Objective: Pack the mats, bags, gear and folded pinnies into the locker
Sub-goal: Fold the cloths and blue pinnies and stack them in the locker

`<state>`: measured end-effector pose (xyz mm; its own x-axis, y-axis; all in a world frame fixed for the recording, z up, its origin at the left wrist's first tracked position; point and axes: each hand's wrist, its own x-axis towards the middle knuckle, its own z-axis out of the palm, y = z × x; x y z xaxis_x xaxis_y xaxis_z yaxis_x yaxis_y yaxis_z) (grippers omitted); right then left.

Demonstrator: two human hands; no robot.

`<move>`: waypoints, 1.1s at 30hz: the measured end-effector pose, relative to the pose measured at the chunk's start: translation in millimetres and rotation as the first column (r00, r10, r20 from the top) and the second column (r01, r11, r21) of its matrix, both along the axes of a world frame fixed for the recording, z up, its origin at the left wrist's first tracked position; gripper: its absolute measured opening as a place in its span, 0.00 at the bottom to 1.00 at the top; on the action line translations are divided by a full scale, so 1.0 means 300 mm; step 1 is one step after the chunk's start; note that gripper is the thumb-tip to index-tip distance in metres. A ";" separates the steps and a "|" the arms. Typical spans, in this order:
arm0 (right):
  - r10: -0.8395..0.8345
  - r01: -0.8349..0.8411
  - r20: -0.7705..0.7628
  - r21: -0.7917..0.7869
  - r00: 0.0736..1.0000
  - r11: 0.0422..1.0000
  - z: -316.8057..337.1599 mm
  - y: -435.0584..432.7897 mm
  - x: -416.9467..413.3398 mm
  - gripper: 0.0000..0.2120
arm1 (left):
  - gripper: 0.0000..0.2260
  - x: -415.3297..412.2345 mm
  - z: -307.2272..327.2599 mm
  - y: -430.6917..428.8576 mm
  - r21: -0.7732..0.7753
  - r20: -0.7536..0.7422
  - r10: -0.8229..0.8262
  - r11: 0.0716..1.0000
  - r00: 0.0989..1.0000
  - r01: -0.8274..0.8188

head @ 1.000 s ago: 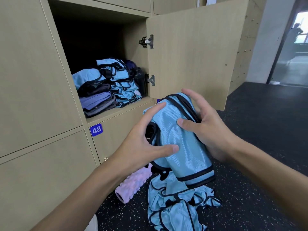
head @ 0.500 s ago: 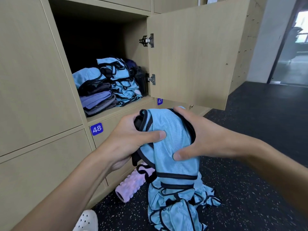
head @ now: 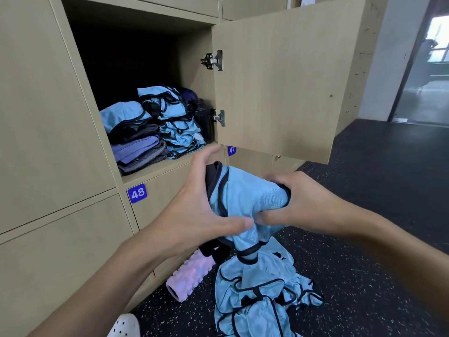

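My left hand [head: 201, 210] and right hand [head: 301, 203] both grip the folded light-blue, black-trimmed fabric pinny [head: 247, 195] below the open beige locker [head: 158, 170], I reckon to hold its fold.

bare forearms [head: 97, 276], white perforated clog [head: 125, 325]

- A bank of pale wood-grain cabinets [head: 48, 117] is seen at left, marked with blue number plates [head: 137, 193].
- The floor [head: 388, 166] is covered in dark speckled rubber.
- A grey wall [head: 386, 93] is met at far right by a glass door [head: 425, 93], through which daylight is admitted.
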<state>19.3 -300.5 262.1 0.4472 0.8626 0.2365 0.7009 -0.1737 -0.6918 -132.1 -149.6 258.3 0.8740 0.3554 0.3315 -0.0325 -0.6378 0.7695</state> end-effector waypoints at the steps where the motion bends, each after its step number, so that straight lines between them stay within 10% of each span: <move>1: 0.014 -0.013 -0.047 0.018 0.999 1.000 0.000 0.010 0.008 0.14 | 0.48 0.009 0.003 0.008 -0.001 0.020 -0.038 0.999 0.999 0.038; 7: 0.094 0.058 -0.374 0.376 0.923 0.925 0.001 0.113 0.084 0.26 | 0.42 0.108 0.040 0.120 -0.082 0.242 -0.013 0.996 0.970 0.034; 15: 0.076 0.091 -0.279 0.541 0.957 0.836 0.022 0.367 0.146 0.21 | 0.21 0.214 0.035 0.283 -0.209 0.358 0.220 0.966 0.907 -0.152; 22: 0.073 0.070 -0.277 0.474 0.958 0.878 0.097 0.636 0.256 0.13 | 0.27 0.273 0.091 0.503 -0.157 0.250 0.284 0.955 0.926 -0.250; 33: 0.119 -0.050 -0.160 0.382 0.980 0.923 0.330 1.133 0.517 0.44 | 0.30 0.509 0.307 0.958 0.017 0.283 0.449 0.881 0.847 -0.473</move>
